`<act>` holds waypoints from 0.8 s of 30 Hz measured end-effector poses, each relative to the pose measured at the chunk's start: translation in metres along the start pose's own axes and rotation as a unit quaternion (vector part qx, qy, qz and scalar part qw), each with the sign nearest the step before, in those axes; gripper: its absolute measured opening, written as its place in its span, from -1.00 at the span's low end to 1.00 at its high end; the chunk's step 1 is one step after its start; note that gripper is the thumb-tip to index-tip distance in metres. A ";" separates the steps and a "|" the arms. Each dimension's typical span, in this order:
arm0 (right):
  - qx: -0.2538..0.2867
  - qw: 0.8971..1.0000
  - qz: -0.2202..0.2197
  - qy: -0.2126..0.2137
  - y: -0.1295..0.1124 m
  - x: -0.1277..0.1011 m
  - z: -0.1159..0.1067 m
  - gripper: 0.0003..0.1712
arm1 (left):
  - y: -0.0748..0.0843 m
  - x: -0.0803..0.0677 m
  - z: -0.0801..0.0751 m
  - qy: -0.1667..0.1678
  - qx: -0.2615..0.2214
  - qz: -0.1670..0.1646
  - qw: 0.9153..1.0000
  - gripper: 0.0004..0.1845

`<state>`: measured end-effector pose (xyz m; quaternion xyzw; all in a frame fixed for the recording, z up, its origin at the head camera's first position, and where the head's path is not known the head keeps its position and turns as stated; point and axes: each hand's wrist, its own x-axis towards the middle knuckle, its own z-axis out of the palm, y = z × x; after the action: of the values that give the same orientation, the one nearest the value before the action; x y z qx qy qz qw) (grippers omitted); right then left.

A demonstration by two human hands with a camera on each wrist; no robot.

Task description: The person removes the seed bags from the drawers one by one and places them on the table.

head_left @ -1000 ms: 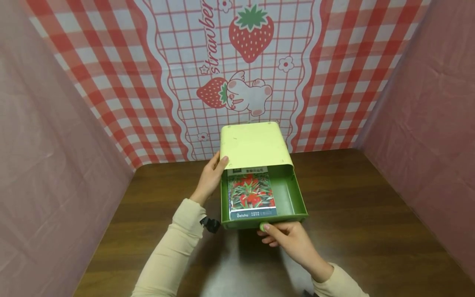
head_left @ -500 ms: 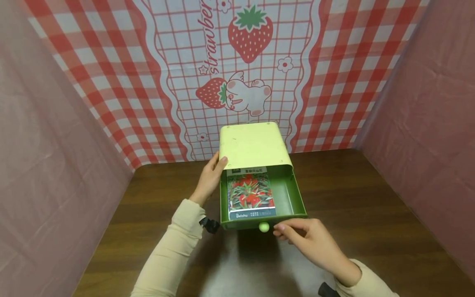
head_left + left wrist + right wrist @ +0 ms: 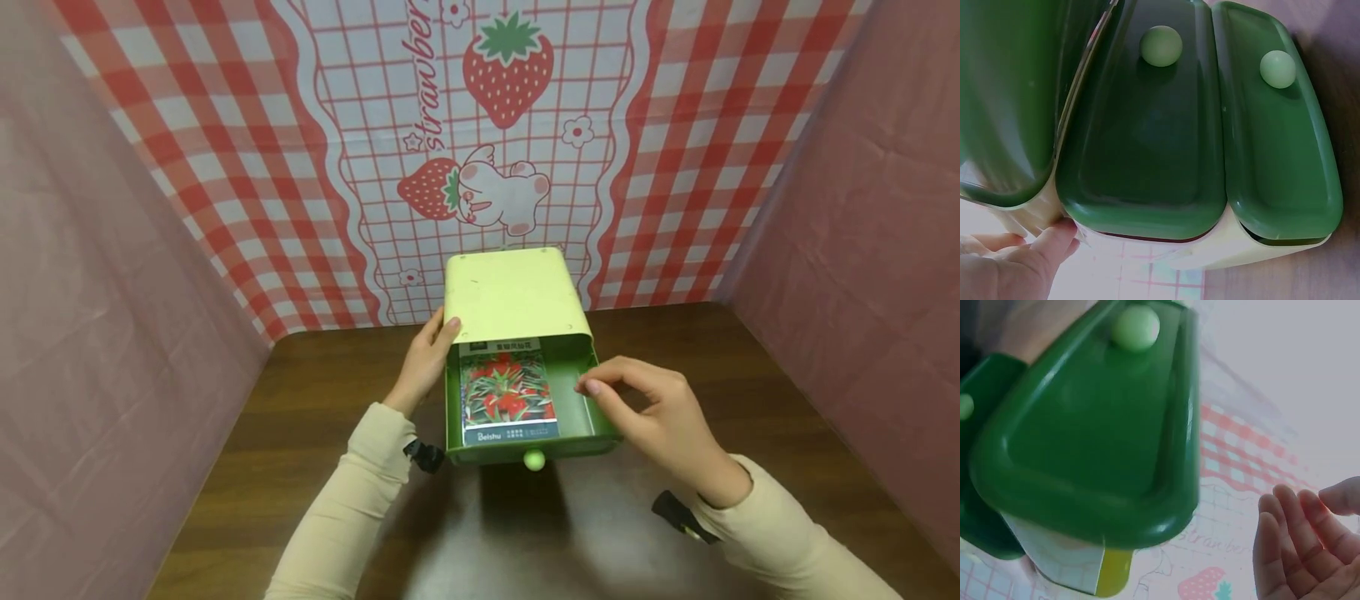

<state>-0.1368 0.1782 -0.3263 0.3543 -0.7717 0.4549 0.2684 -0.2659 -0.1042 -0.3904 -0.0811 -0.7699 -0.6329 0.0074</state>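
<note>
There is one light green drawer cabinet (image 3: 512,292) on one brown desk (image 3: 750,400). In the left wrist view it shows three dark green drawers; one drawer (image 3: 581,392) is pulled open in the head view. Two round knobs (image 3: 1160,45) are seen in the left wrist view, and one knob (image 3: 533,459) in the head view. One seed packet (image 3: 508,390) lies in the open drawer. Two hands are there, the left hand (image 3: 425,360) and the right hand (image 3: 660,417). The backdrop carries two strawberries (image 3: 508,67) and one rabbit (image 3: 498,193).
</note>
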 end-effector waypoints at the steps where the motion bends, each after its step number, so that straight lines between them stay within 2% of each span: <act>1: -0.010 1.000 0.003 -0.002 0.003 0.005 0.000 -0.65 | -0.001 0.000 0.000 0.001 0.000 0.002 1.000 -0.26; 4: -0.034 0.999 0.020 -0.013 0.013 0.016 0.003 -0.70 | -0.002 -0.001 0.000 0.005 0.000 0.010 1.000 -0.26; 7: -0.061 0.996 0.059 -0.037 0.024 0.025 0.008 -0.76 | -0.002 -0.001 0.001 0.007 -0.003 0.012 1.000 -0.26; 14: -0.101 0.980 0.127 -0.119 0.043 0.032 0.023 -0.74 | -0.002 -0.002 0.002 0.009 -0.001 0.009 1.000 -0.26; 15: -0.103 0.977 0.134 -0.133 0.045 0.032 0.025 -0.71 | 0.003 -0.004 0.001 0.005 -0.002 0.006 1.000 -0.27; 18: -0.117 0.964 0.160 -0.179 0.050 0.032 0.031 -0.60 | 0.002 -0.004 0.001 0.003 -0.003 0.006 1.000 -0.25; 24: -0.187 0.927 0.184 -0.267 0.055 0.034 0.040 -0.27 | -0.002 -0.002 0.001 0.007 0.001 0.007 1.000 -0.24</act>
<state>-0.2044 0.1508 -0.3469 0.2581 -0.9374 0.2323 0.0251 -0.2637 -0.1038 -0.3926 -0.0822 -0.7702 -0.6322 0.0173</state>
